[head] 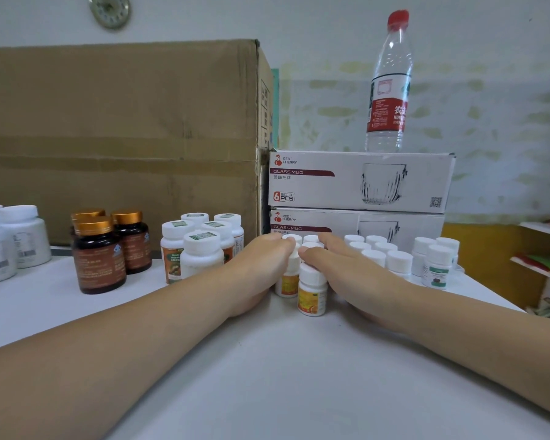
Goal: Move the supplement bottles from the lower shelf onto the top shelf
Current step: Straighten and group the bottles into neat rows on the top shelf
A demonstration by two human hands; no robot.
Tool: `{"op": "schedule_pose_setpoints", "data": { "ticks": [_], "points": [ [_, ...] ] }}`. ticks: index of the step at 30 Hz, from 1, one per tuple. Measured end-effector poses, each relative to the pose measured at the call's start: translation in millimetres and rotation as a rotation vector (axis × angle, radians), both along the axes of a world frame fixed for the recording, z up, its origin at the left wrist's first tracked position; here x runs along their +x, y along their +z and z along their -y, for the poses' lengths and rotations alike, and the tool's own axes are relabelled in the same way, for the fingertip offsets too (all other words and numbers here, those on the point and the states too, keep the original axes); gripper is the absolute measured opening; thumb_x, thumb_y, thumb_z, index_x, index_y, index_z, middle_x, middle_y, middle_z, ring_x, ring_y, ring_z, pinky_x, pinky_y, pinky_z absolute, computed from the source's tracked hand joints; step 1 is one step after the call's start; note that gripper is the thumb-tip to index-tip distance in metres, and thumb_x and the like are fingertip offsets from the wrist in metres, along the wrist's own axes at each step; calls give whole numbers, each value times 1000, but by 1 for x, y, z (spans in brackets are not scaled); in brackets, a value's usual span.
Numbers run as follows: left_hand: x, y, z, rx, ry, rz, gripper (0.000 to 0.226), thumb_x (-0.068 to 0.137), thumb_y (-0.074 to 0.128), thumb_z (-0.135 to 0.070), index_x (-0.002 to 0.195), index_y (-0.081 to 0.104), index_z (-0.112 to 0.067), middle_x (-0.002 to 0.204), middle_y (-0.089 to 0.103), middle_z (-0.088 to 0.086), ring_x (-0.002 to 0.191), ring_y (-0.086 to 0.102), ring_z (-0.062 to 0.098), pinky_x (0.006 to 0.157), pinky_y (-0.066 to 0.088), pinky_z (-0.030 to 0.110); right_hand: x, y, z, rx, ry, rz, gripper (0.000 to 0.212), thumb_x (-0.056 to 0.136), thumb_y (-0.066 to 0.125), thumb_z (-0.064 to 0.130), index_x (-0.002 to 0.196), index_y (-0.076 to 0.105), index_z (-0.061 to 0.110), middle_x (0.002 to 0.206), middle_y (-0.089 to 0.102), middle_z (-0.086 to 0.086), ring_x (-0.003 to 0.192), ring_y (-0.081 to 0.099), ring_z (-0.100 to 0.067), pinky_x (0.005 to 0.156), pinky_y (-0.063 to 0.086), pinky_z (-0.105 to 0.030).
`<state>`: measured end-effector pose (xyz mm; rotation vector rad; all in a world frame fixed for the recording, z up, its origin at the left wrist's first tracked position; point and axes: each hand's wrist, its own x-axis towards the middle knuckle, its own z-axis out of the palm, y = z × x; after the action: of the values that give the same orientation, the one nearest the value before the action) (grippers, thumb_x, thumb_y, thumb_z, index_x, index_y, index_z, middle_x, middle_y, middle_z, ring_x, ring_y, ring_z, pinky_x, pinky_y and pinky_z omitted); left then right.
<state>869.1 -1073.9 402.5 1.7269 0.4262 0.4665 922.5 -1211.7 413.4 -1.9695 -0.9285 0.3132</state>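
Note:
A cluster of small white-capped bottles with yellow-orange labels (311, 289) stands on the white shelf top (267, 360). My left hand (261, 265) presses against the cluster's left side, and my right hand (346, 268) presses against its right side. The fingers of both hands lie fairly straight over the caps and wrap the group between them. The nearest yellow bottle stands free in front, between my wrists. The bottles further back in the cluster are mostly hidden by my hands.
Left stand amber bottles with gold caps (99, 255), white bottles with orange labels (200, 246) and large white jars (10, 239). More white-capped bottles (391, 258) stand right. Behind are a big cardboard box (118, 138), two glass-mug boxes (359, 182) and a water bottle (389, 84).

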Motion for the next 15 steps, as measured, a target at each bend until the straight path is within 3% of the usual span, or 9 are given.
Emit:
{"op": "schedule_pose_setpoints", "data": {
  "ticks": [2, 5, 7, 10, 13, 14, 15],
  "points": [
    [0, 0, 0, 26, -3, -18, 43, 69, 50, -30, 106, 65, -13, 119, 67, 16, 117, 62, 31, 110, 42, 51, -1, 1, 1, -12, 1, -10, 74, 74, 46, 66, 139, 38, 32, 138, 49, 12, 126, 46, -11, 107, 37, -39],
    [-2, 4, 1, 111, 8, -28, 45, 74, 48, -35, 112, 61, -15, 120, 65, 9, 116, 60, 23, 110, 40, 46, -5, 5, 5, -45, 16, -20, 40, 95, 45, 48, 131, 37, 34, 123, 44, 20, 110, 43, -2, 92, 37, -22],
    [-4, 9, 4, 203, 41, -2, 34, 83, 47, -35, 114, 57, -26, 116, 65, -5, 111, 57, 12, 109, 38, 38, -10, 12, 11, -63, 14, 15, 54, 97, 43, 46, 146, 28, 30, 129, 39, 16, 112, 39, -5, 86, 30, -23],
    [-9, 21, 11, 368, 33, 60, 47, 82, 42, -34, 125, 59, -29, 125, 65, -9, 120, 57, 15, 109, 41, 43, -21, 28, 24, -79, 18, 131, 59, 99, 41, 46, 152, 23, 26, 148, 38, 11, 126, 41, -8, 85, 29, -24],
    [-16, 38, 23, 656, -17, 32, 35, 103, 39, -23, 136, 52, -20, 136, 54, -4, 128, 49, 17, 107, 38, 34, -30, 49, 47, -125, 71, 324, 56, 100, 43, 39, 152, 23, 32, 114, 53, 22, 94, 54, -1, 83, 39, -25],
    [-18, 46, 28, 772, -14, -20, 36, 105, 37, -22, 138, 49, -18, 140, 49, -1, 132, 45, 19, 106, 35, 31, -30, 55, 55, -140, 59, 383, 56, 100, 44, 38, 151, 23, 35, 115, 55, 20, 93, 57, -3, 83, 41, -26],
    [-19, 54, 33, 885, -20, -81, 37, 106, 36, -24, 141, 45, -16, 145, 45, 1, 136, 41, 20, 106, 33, 30, -28, 61, 64, -147, 38, 439, 56, 100, 44, 37, 151, 22, 36, 131, 53, 17, 109, 57, -7, 90, 40, -25]
  ]
}}
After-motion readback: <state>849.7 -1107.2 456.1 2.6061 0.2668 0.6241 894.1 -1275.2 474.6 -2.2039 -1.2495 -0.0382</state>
